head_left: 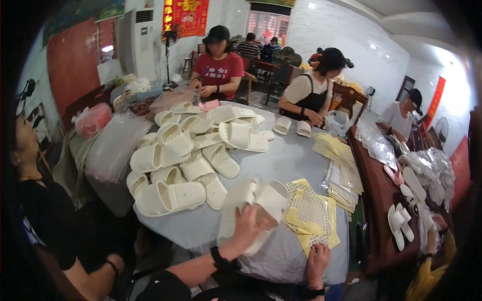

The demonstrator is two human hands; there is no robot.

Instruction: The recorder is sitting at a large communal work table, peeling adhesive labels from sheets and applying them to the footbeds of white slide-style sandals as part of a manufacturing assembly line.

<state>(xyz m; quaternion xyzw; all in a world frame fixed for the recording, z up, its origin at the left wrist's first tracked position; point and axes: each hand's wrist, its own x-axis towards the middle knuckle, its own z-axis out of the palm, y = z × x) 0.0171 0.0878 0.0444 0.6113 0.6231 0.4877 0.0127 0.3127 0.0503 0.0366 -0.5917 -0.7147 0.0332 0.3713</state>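
Left hand (248, 226) grips a pair of cream slippers (256, 205), held together above the grey table (286, 160). Right hand (317, 261) rests open on the yellow sticker sheets (311, 213) just right of the pair. A big heap of slippers (191, 155) lies left of it (most seemingly undone). Near table edge is close; bare cloth beyond the pair leaves room.

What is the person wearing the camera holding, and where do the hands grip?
The left hand grips a pair of cream foam slide slippers around their middle, near the straps. The right hand holds nothing; it rests on yellow sticker sheets.
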